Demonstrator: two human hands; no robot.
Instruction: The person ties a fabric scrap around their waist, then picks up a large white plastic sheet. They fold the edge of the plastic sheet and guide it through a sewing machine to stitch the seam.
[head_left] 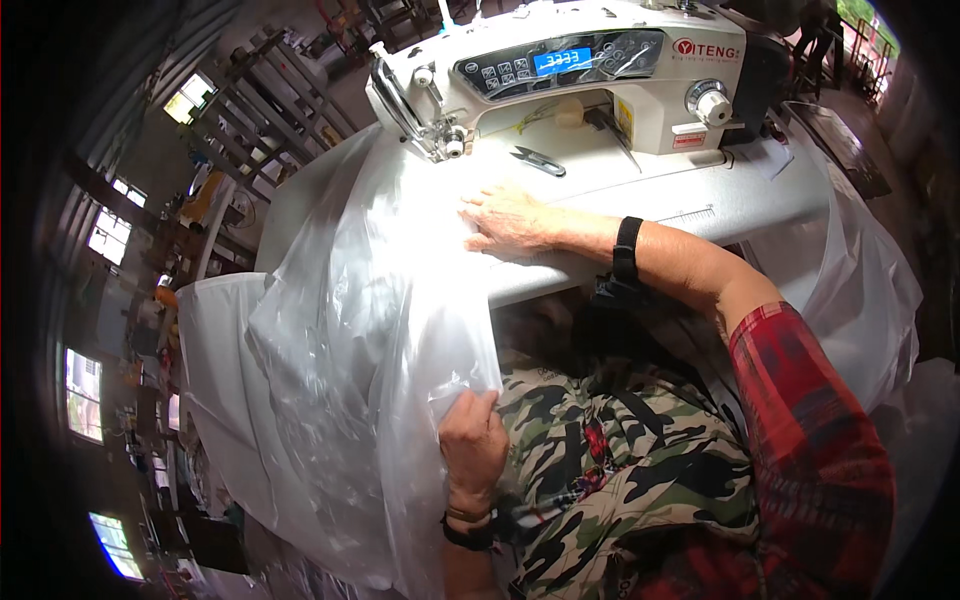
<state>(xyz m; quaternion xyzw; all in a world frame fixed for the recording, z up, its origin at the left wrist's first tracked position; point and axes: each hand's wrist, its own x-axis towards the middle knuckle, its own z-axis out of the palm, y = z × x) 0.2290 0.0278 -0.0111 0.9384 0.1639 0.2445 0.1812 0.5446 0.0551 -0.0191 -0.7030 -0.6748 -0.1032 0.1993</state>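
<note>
A large translucent white plastic sheet (340, 330) drapes over the left part of the sewing table (700, 190) and hangs down toward me. My left hand (473, 442) is closed on its right edge, low in front of the table. Up on the table, my right hand (508, 220) lies on the sheet's edge, palm down, thumb and fingers apart. Bright glare washes out the sheet around those fingertips. Just beyond is the needle and presser-foot area of a white sewing machine (560, 70), where the sheet runs up to it.
Black thread snips (540, 161) lie on the table under the machine's arm, with a small yellowish piece (570, 112) behind. More translucent sheeting (860, 280) hangs at the right. Shelving racks (260, 90) stand at the far left.
</note>
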